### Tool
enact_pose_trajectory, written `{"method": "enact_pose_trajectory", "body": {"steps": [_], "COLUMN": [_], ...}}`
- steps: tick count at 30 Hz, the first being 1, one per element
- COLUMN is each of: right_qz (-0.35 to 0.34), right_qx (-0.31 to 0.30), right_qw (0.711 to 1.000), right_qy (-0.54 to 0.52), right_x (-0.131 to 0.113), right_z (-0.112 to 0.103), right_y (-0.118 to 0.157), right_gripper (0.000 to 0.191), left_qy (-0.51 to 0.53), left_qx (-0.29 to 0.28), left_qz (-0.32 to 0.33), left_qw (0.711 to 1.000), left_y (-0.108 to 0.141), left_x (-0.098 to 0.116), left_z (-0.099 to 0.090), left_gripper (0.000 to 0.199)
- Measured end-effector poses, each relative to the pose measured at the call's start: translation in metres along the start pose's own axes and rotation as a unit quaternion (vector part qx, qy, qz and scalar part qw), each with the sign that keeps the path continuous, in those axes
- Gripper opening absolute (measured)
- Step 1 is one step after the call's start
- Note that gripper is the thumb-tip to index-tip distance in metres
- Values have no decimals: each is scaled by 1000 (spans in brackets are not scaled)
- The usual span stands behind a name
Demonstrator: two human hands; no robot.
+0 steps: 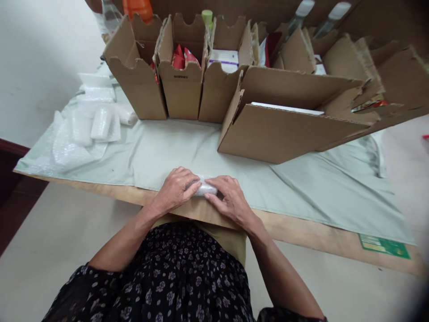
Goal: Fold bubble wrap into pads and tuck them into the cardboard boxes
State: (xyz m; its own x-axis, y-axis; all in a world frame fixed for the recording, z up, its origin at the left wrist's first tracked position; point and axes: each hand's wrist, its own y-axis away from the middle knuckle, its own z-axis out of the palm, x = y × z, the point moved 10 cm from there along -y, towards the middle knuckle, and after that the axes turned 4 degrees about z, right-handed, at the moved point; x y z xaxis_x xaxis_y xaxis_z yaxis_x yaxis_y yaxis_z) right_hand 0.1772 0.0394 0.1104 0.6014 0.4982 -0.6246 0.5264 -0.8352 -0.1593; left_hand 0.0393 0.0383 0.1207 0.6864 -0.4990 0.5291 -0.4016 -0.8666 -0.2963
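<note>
A small roll of bubble wrap (205,189) lies at the front edge of the table, on the pale green cloth. My left hand (179,188) curls over its left end, thumb along the near side. Over the right end my right hand (229,197) is closed in the same way, with the thumb pressed to the wrap. Whether anything is inside the roll, I cannot tell. A brown sheet (201,212), perhaps cardboard or paper, hangs over the edge just below my hands.
Several open cardboard boxes (182,98) stand in a row at the back, holding packets and bottles. A wider box (268,134) juts forward on the right. Bubble wrap pieces (80,138) are piled at the left. A green card (384,246) sits on the wooden edge (301,228).
</note>
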Motion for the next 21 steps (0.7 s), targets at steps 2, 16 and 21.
{"method": "enact_pose_trajectory", "body": {"steps": [2, 16, 21], "right_qz": [16, 47, 41], "right_qx": [5, -23, -41], "right_qw": [1000, 998, 998], "right_qy": [-7, 48, -2], "right_x": [5, 14, 5], "right_z": [2, 6, 7], "right_y": [-4, -29, -24], "right_gripper": [34, 39, 27], "left_qy": [-25, -34, 1], "left_qx": [5, 9, -22], "left_qz": [-8, -42, -25], "left_qw": [1000, 999, 999], "left_y": [-3, -20, -10], "left_x": [-4, -28, -23], "left_z": [1, 2, -3], "left_gripper": [23, 18, 25]}}
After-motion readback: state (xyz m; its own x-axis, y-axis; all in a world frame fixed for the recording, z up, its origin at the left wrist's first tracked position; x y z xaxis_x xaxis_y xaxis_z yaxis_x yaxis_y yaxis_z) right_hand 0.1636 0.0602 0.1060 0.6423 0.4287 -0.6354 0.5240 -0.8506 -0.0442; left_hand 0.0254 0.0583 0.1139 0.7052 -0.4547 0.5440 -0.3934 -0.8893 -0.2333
